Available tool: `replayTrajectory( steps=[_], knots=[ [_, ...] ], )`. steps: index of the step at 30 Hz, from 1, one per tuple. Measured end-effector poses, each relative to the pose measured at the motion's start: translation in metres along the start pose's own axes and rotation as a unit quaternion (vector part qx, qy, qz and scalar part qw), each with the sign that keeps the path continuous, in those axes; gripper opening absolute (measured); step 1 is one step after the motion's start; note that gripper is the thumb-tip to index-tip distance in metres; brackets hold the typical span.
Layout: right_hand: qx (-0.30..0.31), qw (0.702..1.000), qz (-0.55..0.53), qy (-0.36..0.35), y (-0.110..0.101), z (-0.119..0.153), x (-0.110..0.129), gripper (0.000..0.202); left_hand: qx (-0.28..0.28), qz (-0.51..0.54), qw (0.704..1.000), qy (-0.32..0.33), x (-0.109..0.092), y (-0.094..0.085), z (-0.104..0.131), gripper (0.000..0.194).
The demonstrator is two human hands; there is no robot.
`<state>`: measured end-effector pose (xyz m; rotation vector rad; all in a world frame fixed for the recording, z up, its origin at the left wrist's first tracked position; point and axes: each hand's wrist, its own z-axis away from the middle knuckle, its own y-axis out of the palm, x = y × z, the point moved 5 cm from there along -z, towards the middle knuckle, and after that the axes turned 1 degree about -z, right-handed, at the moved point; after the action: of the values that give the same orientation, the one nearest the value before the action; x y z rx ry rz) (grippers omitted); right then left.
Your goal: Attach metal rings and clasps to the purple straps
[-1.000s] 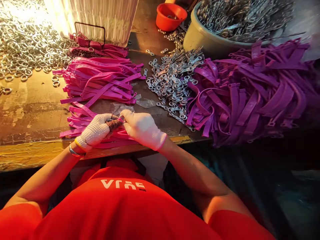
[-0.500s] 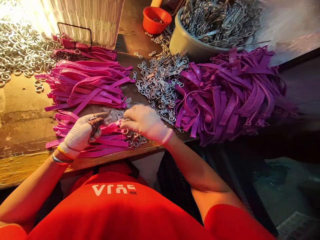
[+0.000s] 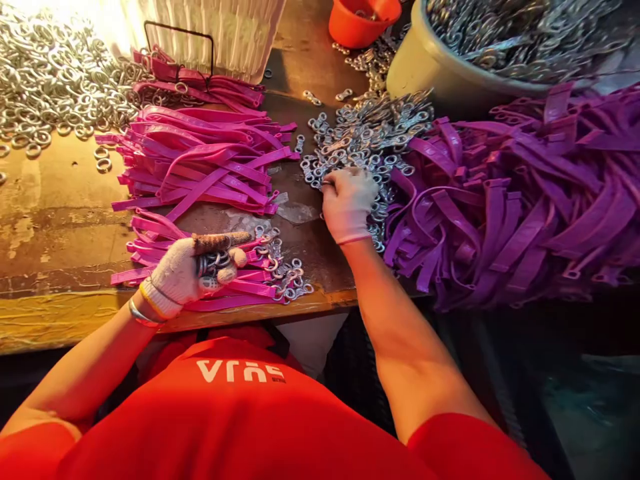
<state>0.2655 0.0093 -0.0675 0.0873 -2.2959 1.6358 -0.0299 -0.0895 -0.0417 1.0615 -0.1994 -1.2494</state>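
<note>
My left hand [image 3: 193, 270], in a white knitted glove with dark-stained fingers, cups several metal rings [image 3: 216, 261] in its palm. Beneath it lies a small bunch of pink straps [image 3: 250, 290], with metal links [image 3: 295, 280] at their right ends. My right hand [image 3: 350, 203], also gloved, is on the heap of metal swivel links [image 3: 370, 130], fingers bent down into it. Its fingertips are partly hidden, so what they pinch does not show. A larger stack of pink straps [image 3: 200, 157] lies just beyond my left hand.
Purple straps [image 3: 510, 200] are piled at the right, below a grey tub [image 3: 425, 67] of metal parts. A red bowl [image 3: 363, 25] stands at the back. Loose rings [image 3: 55, 80] cover the far left, near a ribbed clear plastic container [image 3: 250, 47]. The table's front edge [image 3: 60, 327] runs close by.
My right hand has moved away from the pink straps beside my left hand, over to the link heap. My left hand has turned palm up, exposing the rings. The view has shifted.
</note>
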Motion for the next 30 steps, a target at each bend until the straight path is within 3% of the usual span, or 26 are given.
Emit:
replayTrajectory(
  steps=[2,5,8,10,14,17,21,24,28,30],
  knots=[
    [0.008,0.992,-0.123,-0.040,-0.014,0.018,0.025,0.022,-0.017,-0.023,1.000,0.002,0.003,-0.002,0.001,0.041],
    [0.101,0.934,-0.310,-0.145,-0.039,0.053,0.084,0.024,-0.017,-0.073,0.997,0.007,0.007,-0.001,0.001,0.029],
    [0.221,0.878,-0.366,-0.217,-0.054,0.085,0.140,0.027,-0.016,-0.126,0.992,0.014,0.009,0.001,0.003,0.015],
    [0.275,0.861,-0.370,-0.217,-0.056,0.096,0.161,0.028,-0.016,-0.156,0.988,0.011,0.009,0.003,0.005,0.016],
    [0.321,0.854,-0.378,-0.156,-0.051,0.101,0.173,0.029,-0.004,-0.155,0.988,0.004,0.009,0.001,0.011,0.015],
    [0.304,0.864,-0.383,-0.116,-0.051,0.098,0.169,0.031,0.001,-0.120,0.993,0.004,0.010,-0.006,0.013,0.016],
    [0.288,0.863,-0.412,-0.049,-0.056,0.092,0.159,0.033,-0.042,-0.122,0.987,0.091,0.002,-0.015,0.017,0.036],
    [0.363,0.805,-0.469,0.016,-0.047,0.091,0.155,0.033,-0.101,-0.255,0.938,0.214,-0.009,-0.014,0.026,0.042],
    [0.505,0.687,-0.522,0.029,-0.033,0.101,0.165,0.026,-0.111,-0.477,0.785,0.379,-0.018,0.000,0.036,0.027],
    [0.528,0.679,-0.510,0.017,-0.030,0.106,0.169,0.025,-0.122,-0.534,0.730,0.408,-0.019,0.001,0.036,0.020]
  ],
)
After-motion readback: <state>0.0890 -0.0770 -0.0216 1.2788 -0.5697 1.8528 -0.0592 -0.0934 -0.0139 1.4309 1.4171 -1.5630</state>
